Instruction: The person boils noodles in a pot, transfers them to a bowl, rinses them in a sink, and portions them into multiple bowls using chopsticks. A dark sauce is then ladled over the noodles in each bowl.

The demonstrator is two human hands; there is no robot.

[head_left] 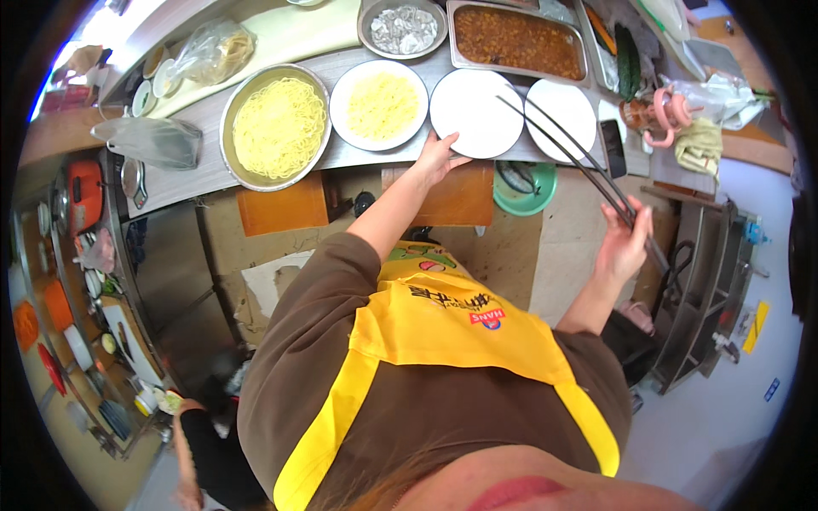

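Note:
My left hand (437, 161) grips the near rim of a bare white plate (473, 118), thumb on top and fingers at the edge below. In my right hand (623, 243) is a pair of long dark chopsticks (585, 166), their tips over the plate's right part. Another white plate (565, 102) lies to the right, partly behind the chopsticks. On the left, a dark-rimmed white plate (339, 105) bears small pale-yellow pieces (382, 105). Beyond it stands a wide metal bowl (228, 147) of yellow noodles (279, 128).
Behind the plates are a metal bowl (364, 41) of greyish pieces resembling shrimp and a metal tray (453, 38) of brown chunky sauce. A phone (613, 150) lies at the right edge. Below stands a green basin (525, 207). A person's black sleeve (220, 441) shows at lower left.

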